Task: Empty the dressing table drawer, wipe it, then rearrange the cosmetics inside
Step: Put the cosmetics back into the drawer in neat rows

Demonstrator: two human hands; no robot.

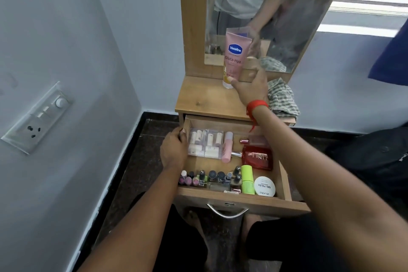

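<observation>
The wooden drawer [284, 183] is pulled out under the dressing table top [205, 97]. Inside lie a clear case of small tubes [205, 143], a pink bottle [227, 148], a red perfume bottle [257, 157], a row of nail polish bottles [207, 178], a green bottle [247, 179] and a white round tub [265, 186]. My left hand [173, 150] grips the drawer's left wall. My right hand [251, 86] holds a pink Vaseline tube [234, 55] standing cap-down on the table top, thumb at its base, fingers along its right side.
A checked cloth [281, 97] lies on the table top's right side, beside my right wrist. The mirror [287, 28] rises behind the tube. A switchboard [37, 117] is on the left wall. The drawer's metal handle [227, 211] faces my knees.
</observation>
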